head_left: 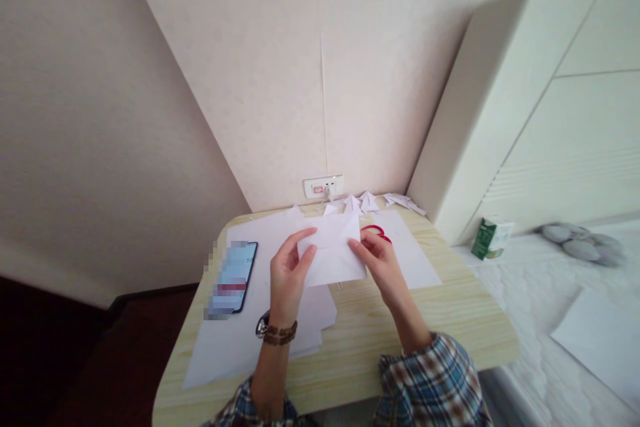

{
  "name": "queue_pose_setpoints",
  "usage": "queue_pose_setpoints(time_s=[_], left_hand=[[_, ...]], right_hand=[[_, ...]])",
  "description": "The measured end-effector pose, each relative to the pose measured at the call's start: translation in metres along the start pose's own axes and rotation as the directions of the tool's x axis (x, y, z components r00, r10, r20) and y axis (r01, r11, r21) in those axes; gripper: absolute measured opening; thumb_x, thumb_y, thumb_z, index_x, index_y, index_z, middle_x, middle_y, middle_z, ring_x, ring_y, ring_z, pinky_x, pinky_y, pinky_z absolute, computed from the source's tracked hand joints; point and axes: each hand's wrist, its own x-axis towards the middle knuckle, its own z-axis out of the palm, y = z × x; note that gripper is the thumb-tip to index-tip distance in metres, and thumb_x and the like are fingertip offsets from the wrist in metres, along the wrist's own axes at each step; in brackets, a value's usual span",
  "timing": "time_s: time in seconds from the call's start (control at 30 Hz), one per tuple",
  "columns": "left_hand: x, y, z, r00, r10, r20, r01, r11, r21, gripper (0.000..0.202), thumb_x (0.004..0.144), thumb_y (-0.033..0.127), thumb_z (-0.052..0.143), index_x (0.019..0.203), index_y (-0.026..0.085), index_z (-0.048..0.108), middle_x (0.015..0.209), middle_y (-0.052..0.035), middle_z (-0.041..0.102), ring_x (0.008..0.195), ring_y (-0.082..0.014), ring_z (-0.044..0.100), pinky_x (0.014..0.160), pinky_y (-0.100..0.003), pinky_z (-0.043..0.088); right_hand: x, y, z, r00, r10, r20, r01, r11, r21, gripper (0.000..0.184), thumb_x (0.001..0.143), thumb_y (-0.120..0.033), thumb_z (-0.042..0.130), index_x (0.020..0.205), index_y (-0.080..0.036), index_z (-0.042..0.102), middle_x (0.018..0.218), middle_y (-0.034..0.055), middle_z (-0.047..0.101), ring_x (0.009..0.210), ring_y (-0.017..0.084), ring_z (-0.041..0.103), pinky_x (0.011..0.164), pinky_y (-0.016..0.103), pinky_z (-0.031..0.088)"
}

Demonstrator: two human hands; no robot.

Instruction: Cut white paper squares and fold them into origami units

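Between my two hands a white sheet of paper [333, 260] is held up above the table, with a faint crease across it. My left hand [290, 263] pinches its left edge between thumb and fingers. At the right edge, my right hand [375, 253] grips it with the thumb on the near face. Red-handled scissors [373, 229] lie partly hidden behind the right hand and the sheet. More white paper [407, 250] rests to the right, and larger white sheets [240, 347] lie under and beside my left arm.
A phone [235, 278] with a lit screen lies on the left of the wooden table [450, 333]. Folded paper pieces [367, 201] sit along the wall below a socket [323, 187]. On the bed at right are a green-and-white box [491, 238] and a grey object [583, 243].
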Motion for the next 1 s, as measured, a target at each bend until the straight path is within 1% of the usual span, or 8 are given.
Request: queue_pose_setpoints(time_s=[0.13, 0.27, 0.37, 0.5, 0.57, 0.77, 0.9, 1.0], left_hand=[[-0.007, 0.008, 0.005, 0.999, 0.033, -0.009, -0.033, 0.999, 0.006, 0.025, 0.077, 0.024, 0.077, 0.101, 0.022, 0.077, 0.11, -0.0035, 0.079, 0.11, -0.0237, 0.07, 0.1, -0.036, 0.052], [-0.009, 0.008, 0.013, 0.996, 0.045, -0.075, -0.044, 0.999, 0.008, 0.018, 0.08, 0.021, 0.075, 0.097, 0.023, 0.078, 0.105, -0.0021, 0.08, 0.106, -0.0215, 0.071, 0.099, -0.034, 0.051], [-0.01, 0.009, 0.014, 0.995, 0.054, -0.085, -0.053, 0.999, 0.011, 0.017, 0.08, 0.02, 0.076, 0.097, 0.023, 0.078, 0.105, -0.0014, 0.08, 0.106, -0.0213, 0.071, 0.099, -0.034, 0.051], [-0.013, 0.016, 0.007, 0.993, 0.059, -0.107, -0.057, 0.998, 0.027, 0.02, 0.082, 0.021, 0.075, 0.102, 0.024, 0.079, 0.111, -0.0011, 0.079, 0.11, -0.0212, 0.069, 0.103, -0.033, 0.048], [-0.015, 0.022, 0.002, 0.992, 0.053, -0.115, -0.049, 0.998, 0.042, 0.022, 0.085, 0.022, 0.074, 0.106, 0.025, 0.078, 0.117, -0.0004, 0.078, 0.114, -0.0207, 0.067, 0.105, -0.033, 0.045], [-0.025, 0.042, -0.004, 0.997, 0.032, -0.071, -0.025, 0.994, 0.105, 0.019, 0.094, 0.03, 0.066, 0.107, 0.03, 0.08, 0.118, 0.0017, 0.079, 0.115, -0.0209, 0.068, 0.105, -0.032, 0.046], [-0.03, 0.053, -0.006, 0.998, 0.04, -0.054, -0.032, 0.99, 0.138, 0.027, 0.1, 0.041, 0.056, 0.11, 0.033, 0.079, 0.123, 0.0038, 0.077, 0.122, -0.0211, 0.064, 0.11, -0.032, 0.041], [-0.032, 0.057, -0.007, 0.999, 0.03, -0.035, -0.025, 0.989, 0.144, 0.036, 0.104, 0.044, 0.045, 0.114, 0.033, 0.078, 0.127, 0.0043, 0.075, 0.125, -0.0208, 0.062, 0.112, -0.032, 0.039]], right_hand=[[-0.003, -0.012, 0.005, 0.997, -0.049, -0.053, 0.051, 0.998, 0.033, 0.033, 0.078, -0.051, 0.076, 0.07, -0.022, 0.061, 0.064, -0.003, 0.058, 0.057, 0.014, 0.05, 0.05, 0.025, 0.037], [-0.007, -0.022, 0.006, 0.993, -0.095, -0.072, 0.098, 0.994, 0.04, 0.025, 0.079, -0.044, 0.076, 0.073, -0.023, 0.064, 0.068, -0.0016, 0.063, 0.06, 0.015, 0.055, 0.053, 0.026, 0.042], [-0.009, -0.026, 0.003, 0.985, -0.15, -0.088, 0.153, 0.988, 0.029, 0.019, 0.082, -0.042, 0.073, 0.089, -0.024, 0.07, 0.071, -0.0014, 0.066, 0.066, 0.017, 0.06, 0.057, 0.027, 0.047], [-0.013, -0.031, -0.005, 0.964, -0.243, -0.107, 0.244, 0.97, -0.002, 0.026, 0.091, -0.038, 0.066, 0.115, -0.028, 0.068, 0.078, -0.0016, 0.071, 0.07, 0.016, 0.063, 0.066, 0.028, 0.052], [-0.015, -0.034, -0.01, 0.956, -0.283, -0.079, 0.282, 0.959, -0.016, 0.026, 0.093, -0.036, 0.065, 0.117, -0.029, 0.069, 0.086, -0.0003, 0.075, 0.073, 0.015, 0.065, 0.07, 0.029, 0.054], [-0.026, -0.048, -0.019, 0.944, -0.323, 0.059, 0.328, 0.941, -0.086, 0.017, 0.09, -0.023, 0.069, 0.1, -0.03, 0.08, 0.108, 0.0023, 0.079, 0.094, 0.019, 0.069, 0.076, 0.029, 0.055], [-0.028, -0.051, -0.02, 0.939, -0.326, 0.111, 0.337, 0.935, -0.109, 0.023, 0.091, -0.021, 0.067, 0.107, -0.033, 0.079, 0.109, 0.0009, 0.079, 0.091, 0.018, 0.069, 0.077, 0.03, 0.055], [-0.028, -0.051, -0.024, 0.932, -0.337, 0.136, 0.353, 0.927, -0.125, 0.026, 0.095, -0.02, 0.061, 0.108, -0.035, 0.079, 0.109, -0.0005, 0.079, 0.099, 0.019, 0.069, 0.084, 0.032, 0.054]])
